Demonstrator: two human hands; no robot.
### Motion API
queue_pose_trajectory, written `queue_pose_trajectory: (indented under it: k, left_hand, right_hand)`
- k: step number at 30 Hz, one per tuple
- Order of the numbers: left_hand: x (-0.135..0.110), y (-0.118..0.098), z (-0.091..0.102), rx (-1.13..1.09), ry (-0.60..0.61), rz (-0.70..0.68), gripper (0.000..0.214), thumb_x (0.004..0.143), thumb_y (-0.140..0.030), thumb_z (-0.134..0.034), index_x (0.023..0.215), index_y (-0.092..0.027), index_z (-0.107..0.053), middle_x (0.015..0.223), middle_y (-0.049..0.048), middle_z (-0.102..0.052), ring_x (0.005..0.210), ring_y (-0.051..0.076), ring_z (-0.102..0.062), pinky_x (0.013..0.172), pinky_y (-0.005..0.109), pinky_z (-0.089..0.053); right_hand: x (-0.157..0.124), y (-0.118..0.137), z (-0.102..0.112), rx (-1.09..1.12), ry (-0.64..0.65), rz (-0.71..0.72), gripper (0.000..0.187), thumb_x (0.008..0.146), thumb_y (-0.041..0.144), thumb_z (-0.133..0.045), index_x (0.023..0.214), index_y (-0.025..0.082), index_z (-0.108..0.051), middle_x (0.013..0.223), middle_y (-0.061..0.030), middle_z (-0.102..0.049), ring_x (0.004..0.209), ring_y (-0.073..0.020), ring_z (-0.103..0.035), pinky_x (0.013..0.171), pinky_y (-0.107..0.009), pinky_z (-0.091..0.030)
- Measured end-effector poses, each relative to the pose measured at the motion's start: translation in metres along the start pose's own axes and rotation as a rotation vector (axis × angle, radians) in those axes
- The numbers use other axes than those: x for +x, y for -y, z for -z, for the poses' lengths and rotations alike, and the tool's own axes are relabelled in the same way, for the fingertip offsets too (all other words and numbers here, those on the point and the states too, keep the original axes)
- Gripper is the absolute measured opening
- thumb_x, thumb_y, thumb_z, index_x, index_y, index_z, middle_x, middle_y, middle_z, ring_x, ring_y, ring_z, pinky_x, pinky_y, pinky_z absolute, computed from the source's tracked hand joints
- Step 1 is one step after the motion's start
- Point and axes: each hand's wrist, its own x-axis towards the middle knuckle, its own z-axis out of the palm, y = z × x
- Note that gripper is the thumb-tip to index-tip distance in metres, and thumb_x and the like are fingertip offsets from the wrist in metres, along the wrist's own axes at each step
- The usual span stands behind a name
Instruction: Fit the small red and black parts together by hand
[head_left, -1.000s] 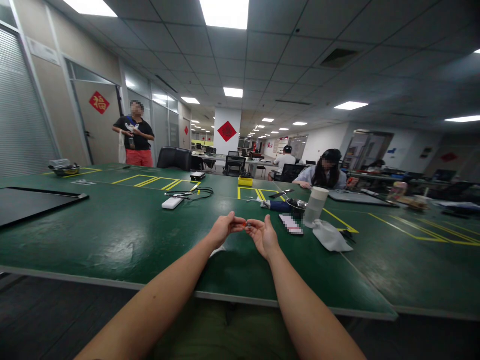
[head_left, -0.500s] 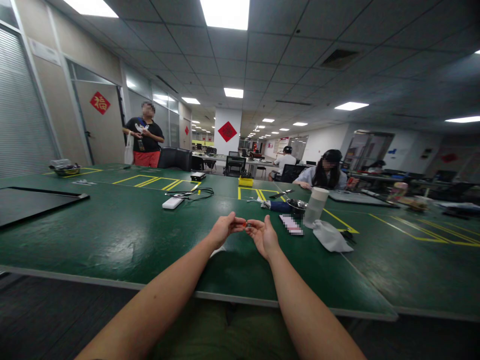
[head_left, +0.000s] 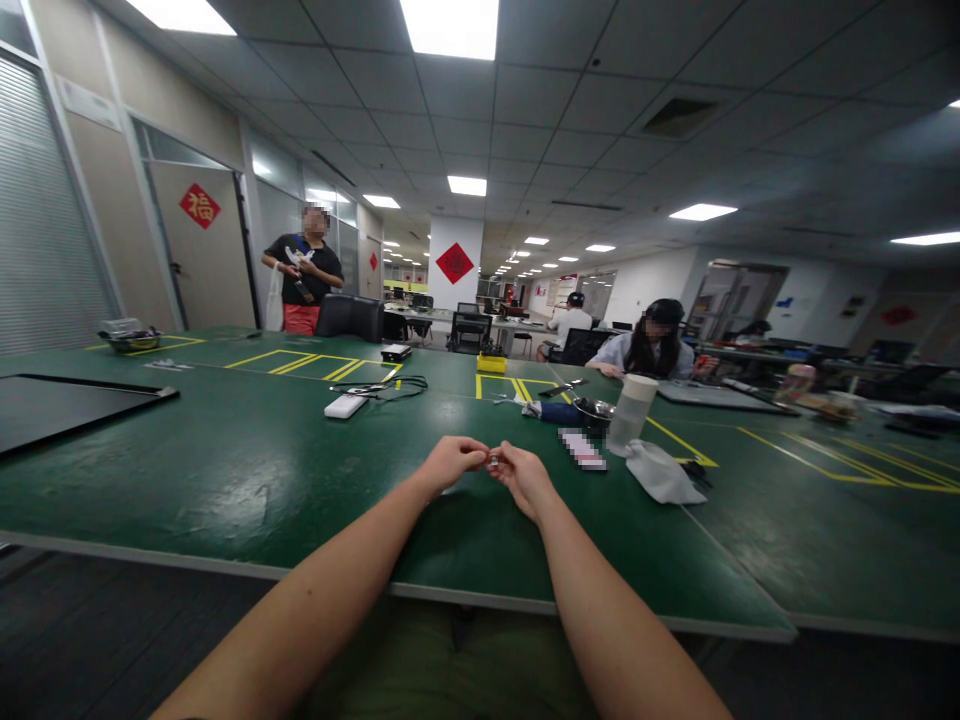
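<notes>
Mid-frame above the green table [head_left: 247, 470], left hand [head_left: 447, 464] and right hand [head_left: 525, 478] pinch one tiny object [head_left: 493, 461] between fingertips; it lies between them, equally near both

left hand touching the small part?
Touching. Head view: left hand fingertips pinch the small part from one side, right hand from the other.

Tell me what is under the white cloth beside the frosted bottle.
A dark piece pokes out at the right edge of the white cloth, on the green table; the rest is covered, so it cannot be identified. Left hand and right hand pinch a small part.
</notes>
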Motion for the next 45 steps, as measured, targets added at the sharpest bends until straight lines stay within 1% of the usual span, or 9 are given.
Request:
queue_pose_trajectory:
  k: [5, 10, 16, 20, 24, 28, 32, 37, 45]
  left_hand:
    - [0.0011, 0.0117, 0.0021, 0.108, -0.004, 0.067, 0.011, 0.063, -0.020, -0.068, 0.070, -0.013, -0.065, 0.056, 0.0022, -0.063, 0.051, 0.013, -0.057, 0.054, 0.024, -0.044]
    - [0.0011, 0.0108, 0.0034, 0.117, -0.020, 0.027, 0.015, 0.061, -0.020, -0.069, 0.074, -0.013, -0.066, 0.061, 0.0031, -0.065, 0.054, 0.013, -0.058, 0.056, 0.024, -0.044]
    - [0.0020, 0.0092, 0.0057, 0.211, -0.054, -0.066, 0.013, 0.061, -0.021, -0.070, 0.071, -0.014, -0.068, 0.071, 0.0045, -0.068, 0.065, 0.015, -0.060, 0.066, 0.026, -0.046]
    - [0.0011, 0.0064, 0.0037, 0.163, -0.045, -0.062, 0.014, 0.061, -0.019, -0.070, 0.074, -0.013, -0.068, 0.069, 0.0037, -0.068, 0.063, 0.015, -0.060, 0.065, 0.026, -0.046]
    - [0.0015, 0.0040, 0.0013, 0.152, -0.108, -0.050, 0.016, 0.059, -0.016, -0.070, 0.075, -0.014, -0.067, 0.070, 0.0030, -0.067, 0.064, 0.015, -0.060, 0.064, 0.026, -0.046]
    - [0.0035, 0.0060, 0.0018, 0.152, -0.142, -0.059, 0.020, 0.058, -0.014, -0.069, 0.077, -0.013, -0.067, 0.071, 0.0035, -0.067, 0.066, 0.015, -0.060, 0.065, 0.025, -0.046]
    - [0.0049, 0.0099, 0.0036, 0.171, -0.106, -0.077, 0.017, 0.060, -0.016, -0.068, 0.076, -0.012, -0.067, 0.070, 0.0033, -0.066, 0.065, 0.014, -0.059, 0.065, 0.025, -0.045]
    - [0.0048, 0.0102, 0.0034, 0.151, -0.066, -0.067, 0.018, 0.059, -0.010, -0.065, 0.077, -0.011, -0.065, 0.068, 0.0014, -0.065, 0.061, 0.011, -0.057, 0.061, 0.022, -0.044]
    - [0.0023, 0.0048, 0.0024, 0.033, -0.119, 0.031, 0.022, 0.061, -0.008, -0.063, 0.082, -0.011, -0.069, 0.070, 0.0043, -0.068, 0.064, 0.013, -0.060, 0.066, 0.024, -0.047]
  right_hand:
    - [0.0012, -0.0080, 0.0017, -0.129, 0.025, -0.056, 0.011, 0.065, 0.019, -0.073, 0.069, 0.014, -0.064, 0.063, -0.0053, -0.066, 0.057, -0.0138, -0.060, 0.052, -0.025, -0.044]
    - [0.0006, -0.0088, -0.0002, -0.076, 0.006, -0.014, 0.029, 0.057, 0.009, -0.073, 0.084, 0.016, -0.065, 0.076, -0.0048, -0.069, 0.062, -0.0141, -0.062, 0.054, -0.025, -0.044]
    - [-0.0022, -0.0085, -0.0023, -0.199, 0.024, 0.040, 0.019, 0.057, 0.011, -0.071, 0.076, 0.013, -0.067, 0.073, -0.0042, -0.069, 0.066, -0.0139, -0.061, 0.064, -0.026, -0.045]
    - [-0.0041, -0.0059, -0.0025, -0.219, 0.051, 0.029, 0.024, 0.060, 0.016, -0.071, 0.083, 0.015, -0.067, 0.076, -0.0045, -0.068, 0.066, -0.0144, -0.062, 0.058, -0.024, -0.046]
    - [-0.0045, -0.0048, -0.0035, -0.258, 0.034, 0.070, 0.027, 0.061, 0.017, -0.069, 0.087, 0.016, -0.064, 0.077, -0.0038, -0.067, 0.063, -0.0150, -0.063, 0.052, -0.023, -0.045]
    - [-0.0034, -0.0063, -0.0038, -0.281, -0.012, 0.140, 0.025, 0.060, 0.015, -0.068, 0.085, 0.016, -0.064, 0.078, -0.0025, -0.066, 0.062, -0.0138, -0.062, 0.058, -0.026, -0.047]
    - [-0.0026, -0.0069, -0.0031, -0.299, 0.045, 0.179, 0.025, 0.058, 0.016, -0.070, 0.081, 0.015, -0.064, 0.077, -0.0024, -0.067, 0.066, -0.0139, -0.061, 0.063, -0.026, -0.046]
    - [0.0006, -0.0091, -0.0006, -0.243, 0.058, 0.133, 0.030, 0.055, 0.017, -0.071, 0.085, 0.015, -0.065, 0.074, -0.0025, -0.067, 0.064, -0.0141, -0.061, 0.062, -0.026, -0.046]
    - [0.0011, -0.0059, -0.0011, -0.156, -0.017, 0.062, 0.022, 0.061, 0.015, -0.065, 0.083, 0.015, -0.066, 0.077, -0.0044, -0.067, 0.069, -0.0151, -0.065, 0.067, -0.027, -0.050]
